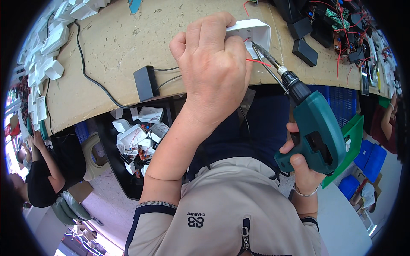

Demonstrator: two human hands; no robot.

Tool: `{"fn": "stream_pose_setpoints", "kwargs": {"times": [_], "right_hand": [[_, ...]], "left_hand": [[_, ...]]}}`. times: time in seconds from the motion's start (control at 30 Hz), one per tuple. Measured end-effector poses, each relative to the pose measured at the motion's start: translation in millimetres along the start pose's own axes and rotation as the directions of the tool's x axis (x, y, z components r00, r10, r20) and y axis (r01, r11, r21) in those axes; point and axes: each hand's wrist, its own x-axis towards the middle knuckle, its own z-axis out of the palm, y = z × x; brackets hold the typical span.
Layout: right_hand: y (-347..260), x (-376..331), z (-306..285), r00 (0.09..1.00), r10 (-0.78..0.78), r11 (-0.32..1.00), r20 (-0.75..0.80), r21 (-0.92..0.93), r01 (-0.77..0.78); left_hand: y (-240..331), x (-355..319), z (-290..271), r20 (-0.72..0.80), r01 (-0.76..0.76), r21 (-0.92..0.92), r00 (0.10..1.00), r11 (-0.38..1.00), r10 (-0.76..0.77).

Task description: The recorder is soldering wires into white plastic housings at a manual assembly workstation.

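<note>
My left hand (211, 68) is closed on a white plastic housing (261, 32), its open side turned toward me. A red wire (258, 62) sticks out beside my fingers, and a short red end shows inside the housing. My right hand (301, 164) grips the handle of a green soldering gun (318, 123), index finger near the trigger. The gun's dark tip (265, 52) and thin feed tube (275, 76) reach into the housing; whether the tip touches the wire cannot be told. Left of my left hand, a black box (145, 83) has two black leads running behind the wrist.
White housings (53, 40) are heaped along the table's left side. Circuit boards with red wires (339, 21) and black boxes (305, 52) crowd the far right. A black bin (117, 170) of white parts stands below the table edge. Another person (51, 170) sits at left.
</note>
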Motion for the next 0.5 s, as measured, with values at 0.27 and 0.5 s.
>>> {"fn": "stream_pose_setpoints", "kwargs": {"times": [0.27,0.5], "right_hand": [[-1.2,-14.1,2.7,0.973,-0.078,0.995,-0.218,-0.073,0.063],[-1.5,-17.6,-5.4,0.955,-0.136,0.991,-0.262,-0.044,0.129]], "left_hand": [[-0.1,-0.8,-2.9,0.018,-0.002,0.019,1.0,1.0,0.002],[2.0,-1.2,-14.6,0.09,0.006,-0.042,0.996,0.999,-0.002]]}}
